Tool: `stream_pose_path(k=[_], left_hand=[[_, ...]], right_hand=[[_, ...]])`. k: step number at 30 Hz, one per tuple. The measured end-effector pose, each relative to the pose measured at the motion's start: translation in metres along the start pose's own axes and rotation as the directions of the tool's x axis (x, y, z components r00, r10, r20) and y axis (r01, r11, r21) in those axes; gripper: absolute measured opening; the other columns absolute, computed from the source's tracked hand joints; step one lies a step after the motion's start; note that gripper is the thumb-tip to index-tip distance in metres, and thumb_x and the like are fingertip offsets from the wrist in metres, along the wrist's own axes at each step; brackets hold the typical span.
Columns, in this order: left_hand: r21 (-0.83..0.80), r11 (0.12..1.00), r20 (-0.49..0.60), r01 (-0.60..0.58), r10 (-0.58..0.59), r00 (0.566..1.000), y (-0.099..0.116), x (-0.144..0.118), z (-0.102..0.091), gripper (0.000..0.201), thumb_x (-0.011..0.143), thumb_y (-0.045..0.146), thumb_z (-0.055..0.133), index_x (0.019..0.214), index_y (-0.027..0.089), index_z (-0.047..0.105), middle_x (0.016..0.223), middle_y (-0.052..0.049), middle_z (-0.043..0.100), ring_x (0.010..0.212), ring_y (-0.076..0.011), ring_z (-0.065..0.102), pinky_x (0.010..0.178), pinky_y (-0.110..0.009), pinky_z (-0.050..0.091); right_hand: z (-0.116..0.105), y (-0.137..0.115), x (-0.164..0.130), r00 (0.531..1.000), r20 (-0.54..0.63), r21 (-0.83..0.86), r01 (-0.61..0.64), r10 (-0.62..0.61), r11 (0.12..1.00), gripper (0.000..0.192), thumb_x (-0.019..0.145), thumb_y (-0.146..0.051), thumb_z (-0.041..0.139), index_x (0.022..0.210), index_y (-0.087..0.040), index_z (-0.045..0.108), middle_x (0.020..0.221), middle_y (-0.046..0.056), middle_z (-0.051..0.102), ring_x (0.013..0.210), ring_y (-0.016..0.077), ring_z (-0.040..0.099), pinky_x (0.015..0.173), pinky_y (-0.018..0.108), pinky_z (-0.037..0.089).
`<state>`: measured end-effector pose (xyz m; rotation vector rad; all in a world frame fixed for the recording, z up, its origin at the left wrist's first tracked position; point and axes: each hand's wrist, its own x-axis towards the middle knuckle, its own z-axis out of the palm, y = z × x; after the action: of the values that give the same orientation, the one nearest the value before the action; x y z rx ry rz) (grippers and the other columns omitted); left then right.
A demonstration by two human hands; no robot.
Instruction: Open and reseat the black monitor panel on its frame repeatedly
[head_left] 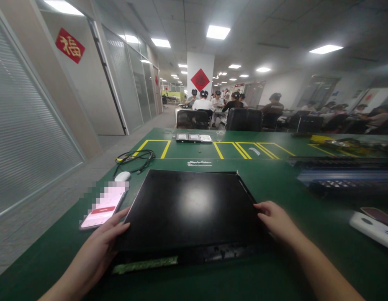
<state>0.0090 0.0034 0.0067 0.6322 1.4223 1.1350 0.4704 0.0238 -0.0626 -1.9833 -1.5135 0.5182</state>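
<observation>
A large flat black panel (194, 209) with a sheen of light in its middle lies in front of me over the green table. My left hand (102, 240) grips its left edge, thumb on top and some fingers hidden below. On the opposite edge my right hand (273, 219) pinches the side, its lower fingers out of sight. Along the near side runs a dark rim with a green strip (145, 264) on it. Whether the panel touches the table or is slightly raised, I cannot tell.
Left of the panel are a phone (102, 209), a white mouse (122, 177) and a coiled black cable (137, 161). Beyond it stand several small boxed units (194, 138) near yellow tape lines. Blurred dark parts (350, 175) and a white device (372, 230) lie at right.
</observation>
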Motion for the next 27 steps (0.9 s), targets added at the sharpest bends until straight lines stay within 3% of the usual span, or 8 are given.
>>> stream_pose_path(k=[4, 19, 27], left_hand=[[-0.005, 1.000, 0.009, -0.013, 0.013, 1.000, -0.004, 0.005, -0.003, 0.048, 0.071, 0.026, 0.078, 0.118, 0.032, 0.070, 0.111, -0.004, 0.080, 0.100, -0.0298, 0.074, 0.067, -0.031, 0.062], [0.030, 0.999, -0.042, -0.046, 0.047, 0.998, -0.005, 0.002, -0.001, 0.049, 0.068, 0.030, 0.079, 0.116, 0.033, 0.070, 0.104, -0.005, 0.081, 0.095, -0.0325, 0.076, 0.058, -0.033, 0.062], [0.034, 0.999, 0.025, -0.040, 0.040, 0.999, -0.006, 0.008, -0.006, 0.064, 0.069, 0.032, 0.082, 0.130, 0.029, 0.063, 0.116, -0.006, 0.078, 0.099, -0.0295, 0.075, 0.064, -0.028, 0.060]], right_hand=[[0.004, 0.007, 0.004, 1.000, -0.005, 0.085, -0.017, 0.017, 0.996, 0.033, 0.071, -0.018, 0.058, 0.097, -0.021, 0.078, 0.091, 0.007, 0.075, 0.082, 0.0224, 0.071, 0.079, 0.034, 0.054], [0.008, 0.016, 0.008, 0.999, 0.010, 0.127, -0.032, 0.031, 0.991, 0.033, 0.070, -0.018, 0.058, 0.097, -0.021, 0.077, 0.092, 0.007, 0.076, 0.083, 0.0219, 0.072, 0.076, 0.032, 0.055], [0.010, 0.017, 0.007, 0.997, 0.050, 0.133, -0.068, 0.062, 0.989, 0.037, 0.075, -0.018, 0.051, 0.103, -0.018, 0.074, 0.100, 0.009, 0.076, 0.081, 0.0193, 0.072, 0.066, 0.028, 0.054]])
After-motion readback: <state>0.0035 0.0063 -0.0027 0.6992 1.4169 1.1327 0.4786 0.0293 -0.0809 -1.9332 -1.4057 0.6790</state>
